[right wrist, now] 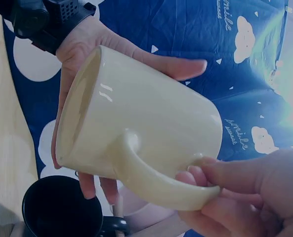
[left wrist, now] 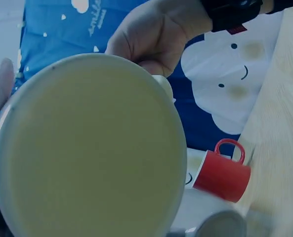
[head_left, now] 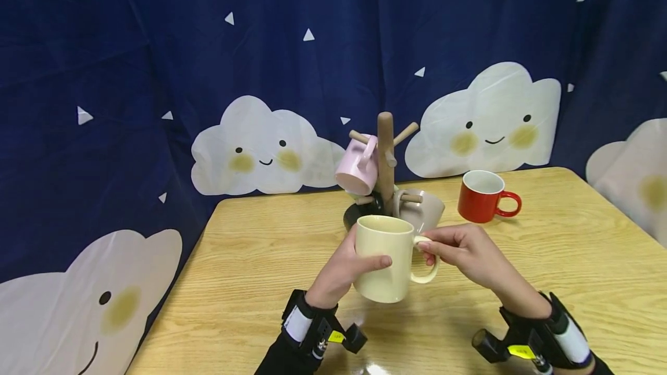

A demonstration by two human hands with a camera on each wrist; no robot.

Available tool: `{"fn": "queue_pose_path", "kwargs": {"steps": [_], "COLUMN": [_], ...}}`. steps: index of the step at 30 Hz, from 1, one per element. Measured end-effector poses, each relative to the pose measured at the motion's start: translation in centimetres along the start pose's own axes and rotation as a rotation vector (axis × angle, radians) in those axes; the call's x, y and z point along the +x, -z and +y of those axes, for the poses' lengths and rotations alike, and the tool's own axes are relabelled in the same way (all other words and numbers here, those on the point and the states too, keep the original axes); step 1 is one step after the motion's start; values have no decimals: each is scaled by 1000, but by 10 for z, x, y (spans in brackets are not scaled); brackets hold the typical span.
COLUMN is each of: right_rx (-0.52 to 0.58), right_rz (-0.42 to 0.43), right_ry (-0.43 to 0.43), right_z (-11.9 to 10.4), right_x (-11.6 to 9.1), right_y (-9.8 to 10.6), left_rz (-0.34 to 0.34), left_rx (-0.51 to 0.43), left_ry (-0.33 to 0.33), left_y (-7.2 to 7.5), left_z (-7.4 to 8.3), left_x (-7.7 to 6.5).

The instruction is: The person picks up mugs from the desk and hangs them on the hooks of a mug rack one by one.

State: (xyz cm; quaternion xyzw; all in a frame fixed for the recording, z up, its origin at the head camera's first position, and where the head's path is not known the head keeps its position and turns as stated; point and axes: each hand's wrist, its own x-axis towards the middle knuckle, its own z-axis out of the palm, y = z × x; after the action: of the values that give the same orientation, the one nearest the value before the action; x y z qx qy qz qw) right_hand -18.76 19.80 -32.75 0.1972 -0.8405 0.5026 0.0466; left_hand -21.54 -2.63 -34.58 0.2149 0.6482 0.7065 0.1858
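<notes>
A pale yellow mug (head_left: 384,265) is held upright above the table between both hands. My left hand (head_left: 341,271) grips its body from the left, thumb across the near side. On the right, my right hand (head_left: 464,250) pinches the mug's handle between thumb and fingers, which the right wrist view shows closely. Just behind stands a wooden mug tree (head_left: 385,161). On its pegs hang a pink mug (head_left: 356,169) at upper left, a greyish-beige mug (head_left: 424,212) at lower right and a black mug (right wrist: 62,207), partly hidden in the head view.
A red mug (head_left: 479,198) with a white inside stands upright at the back right of the wooden table (head_left: 260,247), its handle to the right. A dark blue curtain (head_left: 156,45) with smiling clouds hangs behind the table and along its left side.
</notes>
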Motion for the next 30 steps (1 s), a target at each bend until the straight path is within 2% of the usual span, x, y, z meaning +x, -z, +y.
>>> {"fn": "queue_pose_path", "kwargs": {"steps": [5, 9, 12, 17, 20, 25, 30], "right_rx": [-66, -112, -129, -149, -130, -71, -111], "right_rz": [38, 64, 69, 28, 66, 210, 237], "right_ry": [19, 19, 12, -47, -113, -225, -277], "right_z": [-2, -2, -2, -3, 0, 17, 29], "right_x": [-1, 0, 1, 3, 5, 5, -1], "right_y": [0, -1, -1, 5, 19, 58, 83], "left_rz": [73, 113, 115, 100, 112, 172, 209], "left_rx": [-31, -41, -51, -77, -103, -137, -159], "left_ry": [24, 13, 18, 32, 21, -51, -84], "left_y": [-8, -12, -13, -9, -3, 10, 15], "left_z": [0, 1, 0, -1, 1, 6, 7], "left_x": [0, -1, 0, 1, 1, -2, -3]}}
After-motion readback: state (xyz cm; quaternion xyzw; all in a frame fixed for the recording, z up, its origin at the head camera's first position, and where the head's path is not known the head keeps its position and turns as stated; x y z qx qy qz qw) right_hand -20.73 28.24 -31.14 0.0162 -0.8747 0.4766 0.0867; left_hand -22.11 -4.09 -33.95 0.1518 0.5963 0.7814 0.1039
